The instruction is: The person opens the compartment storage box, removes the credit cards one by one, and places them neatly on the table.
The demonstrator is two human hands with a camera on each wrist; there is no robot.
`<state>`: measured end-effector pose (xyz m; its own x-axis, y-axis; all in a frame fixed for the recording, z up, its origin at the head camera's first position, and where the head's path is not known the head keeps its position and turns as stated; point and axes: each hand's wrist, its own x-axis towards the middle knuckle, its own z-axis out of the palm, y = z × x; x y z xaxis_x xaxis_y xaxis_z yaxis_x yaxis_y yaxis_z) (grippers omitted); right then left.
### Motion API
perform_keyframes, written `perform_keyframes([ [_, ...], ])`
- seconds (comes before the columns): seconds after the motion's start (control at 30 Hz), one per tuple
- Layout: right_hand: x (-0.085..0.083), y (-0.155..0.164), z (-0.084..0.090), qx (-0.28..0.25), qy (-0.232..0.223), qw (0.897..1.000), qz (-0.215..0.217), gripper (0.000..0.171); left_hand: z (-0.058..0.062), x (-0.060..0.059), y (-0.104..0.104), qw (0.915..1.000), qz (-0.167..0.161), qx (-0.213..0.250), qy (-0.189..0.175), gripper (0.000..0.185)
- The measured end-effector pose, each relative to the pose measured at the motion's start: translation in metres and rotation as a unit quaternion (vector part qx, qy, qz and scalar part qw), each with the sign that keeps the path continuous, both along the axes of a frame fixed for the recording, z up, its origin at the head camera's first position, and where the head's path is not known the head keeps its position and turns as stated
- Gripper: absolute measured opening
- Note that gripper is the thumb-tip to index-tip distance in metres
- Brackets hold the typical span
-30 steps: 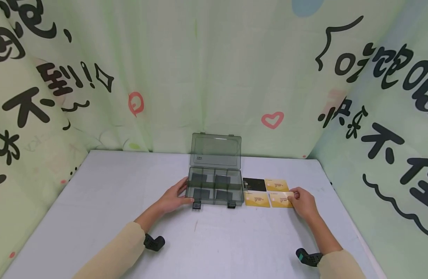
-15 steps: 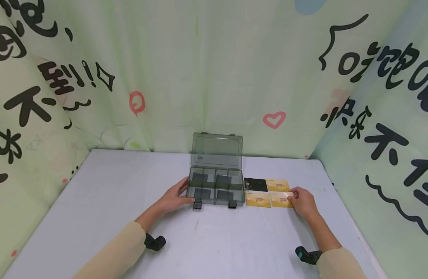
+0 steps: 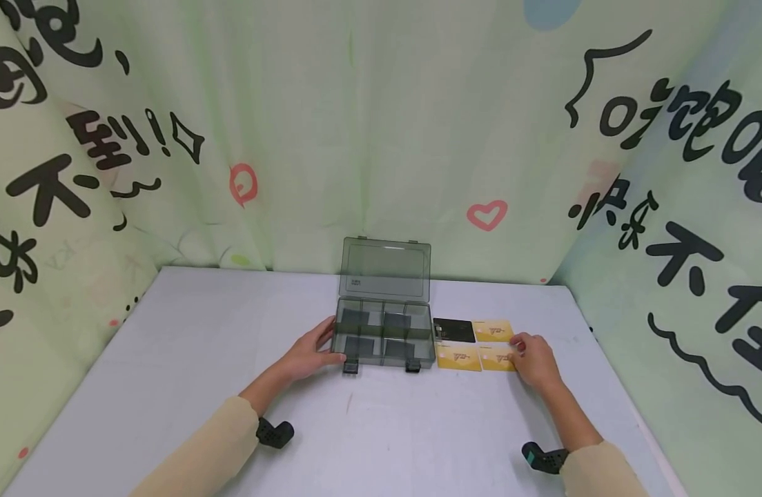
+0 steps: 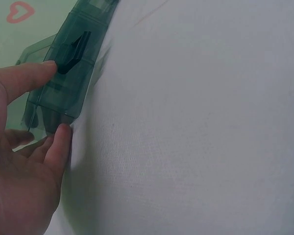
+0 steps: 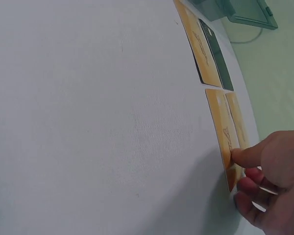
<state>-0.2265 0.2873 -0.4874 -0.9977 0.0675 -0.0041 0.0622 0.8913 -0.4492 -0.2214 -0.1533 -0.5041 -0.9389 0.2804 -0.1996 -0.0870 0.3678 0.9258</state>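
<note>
Pale cloth is covering the table (image 3: 170,386), the nearest surface, and two beige sleeves are crossing it toward the work. Item, right hand (image 3: 535,360): it is reaching onto the near right yellow card (image 3: 496,357), thumb tip pressing on the card's top at its outer end and curled fingers tucking at that edge, as the right wrist view (image 5: 229,139) shows; the pinch reads as a way of prising a flat card off the cloth, though whether the edge is already lifting cannot be told. Item, near left yellow card (image 3: 458,357): lying flat just beside the first, between it and the box. Item, left hand (image 3: 309,351): it is bracing the left end of the smoky translucent storage box (image 3: 383,339), thumb resting at the front left corner and fingers laid fairly straight along the side wall (image 4: 63,78), a loose steadying touch rather than a grip, seemingly keeping the light box from sliding. Item, box interior: dividers are splitting it into compartments, dark rectangles lying in several. Item, black card (image 3: 453,330) and far yellow card (image 3: 493,330): lying flat in the row behind, completing a neat two-by-two block just beside the box's right wall. Item, lid (image 3: 384,269): standing open and upright at the back. Beyond, printed green curtains (image 3: 381,124) are enclosing the table.
</note>
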Motion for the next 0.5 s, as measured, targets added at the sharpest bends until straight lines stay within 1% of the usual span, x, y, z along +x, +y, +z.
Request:
perform_keyframes([
  [0.13, 0.003, -0.005, 0.002, -0.002, -0.002, 1.0, -0.008, 0.022, 0.0, -0.001, 0.001, 1.0, -0.004, 0.0, 0.002, 0.092],
  [0.27, 0.003, -0.012, 0.005, -0.018, -0.001, 1.0, -0.011, 0.027, 0.001, -0.001, 0.001, 1.0, -0.005, -0.003, 0.002, 0.092],
  [0.5, 0.001, -0.032, 0.014, -0.058, 0.001, 0.998, 0.007, 0.031, 0.001, -0.001, 0.001, 1.0, -0.005, -0.005, -0.001, 0.093],
])
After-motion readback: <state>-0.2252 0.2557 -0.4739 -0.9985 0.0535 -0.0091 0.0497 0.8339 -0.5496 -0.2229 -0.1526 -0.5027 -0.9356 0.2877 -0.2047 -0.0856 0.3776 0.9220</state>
